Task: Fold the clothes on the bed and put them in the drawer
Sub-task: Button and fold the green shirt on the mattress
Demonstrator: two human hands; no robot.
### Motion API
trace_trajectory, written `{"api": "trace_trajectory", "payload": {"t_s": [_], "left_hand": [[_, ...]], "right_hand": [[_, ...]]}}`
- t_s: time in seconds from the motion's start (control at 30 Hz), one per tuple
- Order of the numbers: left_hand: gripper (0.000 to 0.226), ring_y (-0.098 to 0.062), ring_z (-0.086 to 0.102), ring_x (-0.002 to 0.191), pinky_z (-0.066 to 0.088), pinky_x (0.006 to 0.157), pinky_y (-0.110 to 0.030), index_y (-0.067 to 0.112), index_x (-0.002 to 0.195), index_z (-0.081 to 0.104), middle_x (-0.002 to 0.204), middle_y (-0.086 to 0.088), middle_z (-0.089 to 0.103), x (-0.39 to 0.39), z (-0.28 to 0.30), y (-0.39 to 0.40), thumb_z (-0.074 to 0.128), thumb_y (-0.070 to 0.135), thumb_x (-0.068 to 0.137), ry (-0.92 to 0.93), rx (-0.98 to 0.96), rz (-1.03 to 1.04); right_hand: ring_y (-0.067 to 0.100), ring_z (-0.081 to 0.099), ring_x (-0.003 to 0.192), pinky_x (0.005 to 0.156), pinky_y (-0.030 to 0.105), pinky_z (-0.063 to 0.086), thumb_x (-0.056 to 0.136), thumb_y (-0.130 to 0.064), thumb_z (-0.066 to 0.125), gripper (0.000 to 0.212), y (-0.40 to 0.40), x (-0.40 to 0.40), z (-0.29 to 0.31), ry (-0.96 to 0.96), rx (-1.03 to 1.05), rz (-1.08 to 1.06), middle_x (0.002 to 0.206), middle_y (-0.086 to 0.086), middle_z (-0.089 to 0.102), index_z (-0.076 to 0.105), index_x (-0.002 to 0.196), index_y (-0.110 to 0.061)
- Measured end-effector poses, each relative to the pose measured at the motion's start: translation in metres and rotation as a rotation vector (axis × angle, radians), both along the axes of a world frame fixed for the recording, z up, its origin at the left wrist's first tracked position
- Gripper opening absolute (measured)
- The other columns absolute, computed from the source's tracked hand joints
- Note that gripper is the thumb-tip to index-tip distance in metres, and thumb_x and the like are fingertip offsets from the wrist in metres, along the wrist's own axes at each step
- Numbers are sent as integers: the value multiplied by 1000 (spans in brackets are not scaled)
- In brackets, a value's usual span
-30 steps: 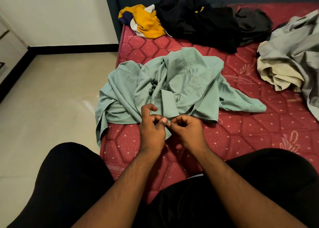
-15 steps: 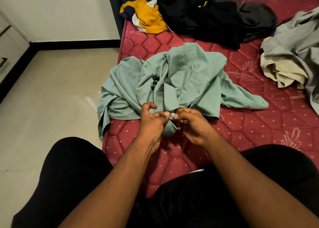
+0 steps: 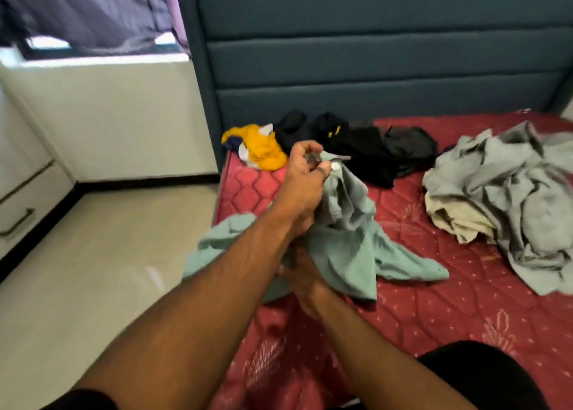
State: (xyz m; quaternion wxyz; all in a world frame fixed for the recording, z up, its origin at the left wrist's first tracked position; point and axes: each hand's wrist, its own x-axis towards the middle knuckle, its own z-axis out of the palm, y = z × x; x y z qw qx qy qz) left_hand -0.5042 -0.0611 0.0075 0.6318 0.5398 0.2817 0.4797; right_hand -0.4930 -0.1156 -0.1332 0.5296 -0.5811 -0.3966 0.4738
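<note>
Left hand (image 3: 305, 174) is up, fingers curled tight round the top of the green shirt (image 3: 347, 248), thumb by a white button. The shirt hangs from it, lower part bunched on the red mattress (image 3: 465, 301) near its left edge. Right hand (image 3: 305, 281) sits lower, under the left forearm, fingers into the shirt's hem; grip is partly hidden, looks closed on cloth. Other clothes on the mattress: yellow top (image 3: 260, 150) and black pile (image 3: 366, 149) by the headboard (image 3: 372, 53), grey heap (image 3: 508, 198) right of the shirt. Drawers (image 3: 21, 202) are left of the mattress, across the floor.
</note>
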Motion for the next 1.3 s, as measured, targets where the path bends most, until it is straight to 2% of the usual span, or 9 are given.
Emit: {"api": "trace_trajectory", "payload": {"t_s": [0.2,0.37,0.43,0.53,0.67,0.87,1.03,1.2,1.3], "left_hand": [[36,-19,52,70,48,64,-34,27,95,45,91,-9,54,23,193,47,41,-9,92,-140,260,238],[35,-17,51,70,36,53,-16,17,86,59,79,-6,56,-53,253,81,40,-13,82,361,768,592],[31,-25,58,76,39,63,-27,15,77,67,78,-8,60,-86,216,99,48,-10,76,666,852,551],[30,-27,61,83,40,70,-28,20,77,72,90,-10,66,-125,116,114,56,-5,74,902,655,534],[36,-32,65,94,45,78,-30,16,88,75,99,-13,70,-164,-39,89,51,-7,75,1084,370,339],[35,-38,59,101,43,83,-38,22,120,66,104,-10,53,-201,-152,54,49,15,90,1226,258,345],[37,-36,57,82,48,75,-41,24,123,57,97,-3,38,-231,-184,49,51,17,88,1395,267,293],[36,-37,56,80,44,70,-42,17,121,56,105,-10,43,-226,-193,28,44,25,88,1398,274,358],[34,-38,56,95,44,74,-45,19,123,62,119,-13,54,-214,-204,21,60,23,89,1575,443,552]], "right_hand": [[14,64,86,88,38,52,97,-12,47,26,70,68,147,126,163,-253,105,8,65,60,118,-4],[11,57,84,68,23,40,88,-18,69,15,39,196,286,-934,298,-296,88,0,66,72,102,-16],[9,53,70,61,23,38,86,-23,72,5,30,217,306,-1085,176,-147,75,-2,61,71,86,-18],[10,40,55,56,25,36,91,-25,64,34,26,229,265,-1304,-162,105,59,-2,45,53,60,-16],[16,48,63,59,31,42,85,-43,70,37,1,227,122,-1118,-524,429,62,-3,48,51,64,-20],[8,38,54,53,26,32,77,-55,73,50,-12,217,62,-1170,-375,235,56,-8,40,47,57,-17],[13,57,79,69,23,47,80,-50,73,35,-16,227,88,-1331,-1031,679,90,-4,61,64,93,-19],[29,44,126,104,47,37,91,-34,56,44,0,235,104,-2047,-629,63,139,6,46,42,132,-33],[34,18,144,111,61,16,94,-32,52,69,13,199,76,-2032,-560,125,158,6,19,15,151,-37]]}}
